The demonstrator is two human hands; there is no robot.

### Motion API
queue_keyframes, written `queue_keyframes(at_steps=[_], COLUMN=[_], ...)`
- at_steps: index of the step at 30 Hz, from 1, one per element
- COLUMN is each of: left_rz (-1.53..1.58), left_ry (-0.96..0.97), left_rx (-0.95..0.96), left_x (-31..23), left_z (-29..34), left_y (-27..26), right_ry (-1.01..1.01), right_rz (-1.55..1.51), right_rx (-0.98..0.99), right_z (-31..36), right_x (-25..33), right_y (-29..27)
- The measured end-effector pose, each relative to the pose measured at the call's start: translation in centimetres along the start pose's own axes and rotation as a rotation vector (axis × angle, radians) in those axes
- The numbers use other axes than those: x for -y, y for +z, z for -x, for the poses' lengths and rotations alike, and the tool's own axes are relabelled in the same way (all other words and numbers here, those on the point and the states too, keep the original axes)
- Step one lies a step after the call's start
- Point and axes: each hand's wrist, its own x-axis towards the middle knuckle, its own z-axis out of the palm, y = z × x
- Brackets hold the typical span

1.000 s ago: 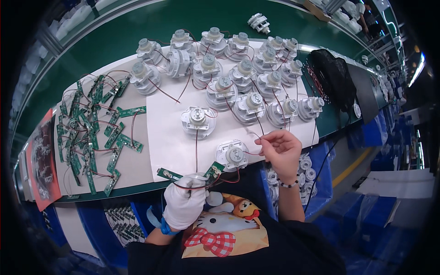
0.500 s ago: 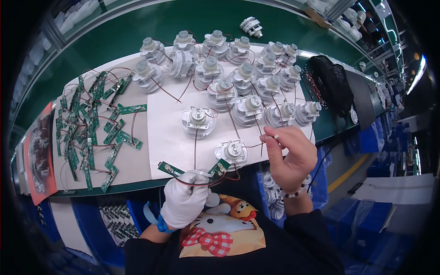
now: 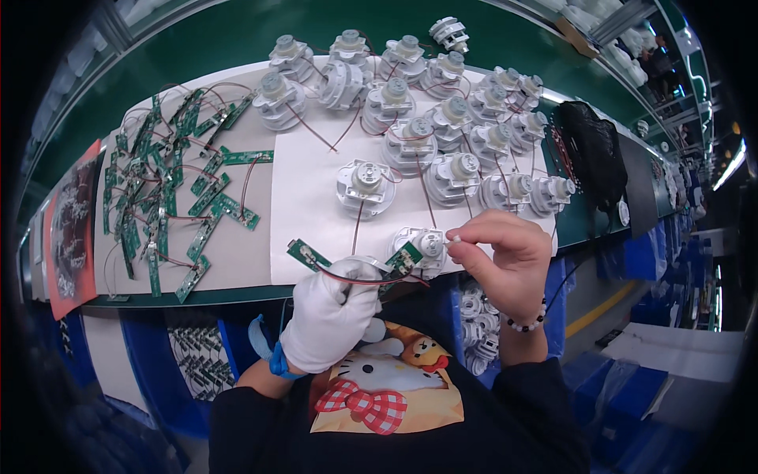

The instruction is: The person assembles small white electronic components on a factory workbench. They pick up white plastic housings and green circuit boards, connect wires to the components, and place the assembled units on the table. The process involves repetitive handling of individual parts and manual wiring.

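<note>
At bench edge | gloved left hand (image 3: 332, 320) grips green board (image 3: 404, 258) | right hand (image 3: 509, 261) has swung down, pinching white plug (image 3: 453, 238) beside motor (image 3: 427, 246) | wire now near board.

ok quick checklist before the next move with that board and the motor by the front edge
1. Left hand, gloved, grips a green circuit board: ok.
2. Right hand pinches a small white connector at its fingertips: ok.
3. White motor unit sits on the white sheet between both hands: ok.
4. Red wire runs clear from the second small board: ok.
5. Connector seated in anything: cannot tell, too small.
6. Spare boards pile lies apart from the hands: ok.
</note>
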Motion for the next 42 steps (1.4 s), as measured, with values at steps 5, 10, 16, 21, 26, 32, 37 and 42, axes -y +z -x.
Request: queue_keyframes(at_steps=[5, 10, 16, 21, 26, 32, 37, 42], left_rz=[-0.002, -0.111, -0.275, -0.319, -0.299, -0.293, -0.346, -0.292], left_ry=[-0.009, 0.078, 0.303, 0.362, 0.353, 0.374, 0.350, 0.316], left_rx=[-0.064, -0.073, -0.121, -0.126, -0.126, -0.122, -0.080, -0.075], left_x=[-0.2, -0.5, -0.3, -0.4, -0.3, -0.4, -0.9, -0.7], left_z=[0.0, 0.2, 0.2, 0.1, 0.2, 0.2, 0.4, 0.4], left_y=[0.1, -0.1, -0.3, -0.3, -0.3, -0.3, -0.5, -0.4], right_ry=[-0.077, -0.152, -0.184, -0.142, -0.132, -0.256, -0.154, 0.031], right_rz=[0.081, 0.290, 0.309, 0.311, 0.359, 0.447, 0.282, -0.058], right_rx=[0.240, 0.279, 0.268, 0.320, 0.331, 0.282, 0.345, 0.552], right_z=[-0.7, -0.7, -0.5, -0.8, -0.7, -0.4, -0.8, -2.3], right_x=[-0.1, 0.4, 0.7, 0.8, 1.0, 1.1, 0.9, -0.2], right_y=[0.0, 1.0, 1.0, 0.8, 0.9, 1.2, 0.5, -1.0])
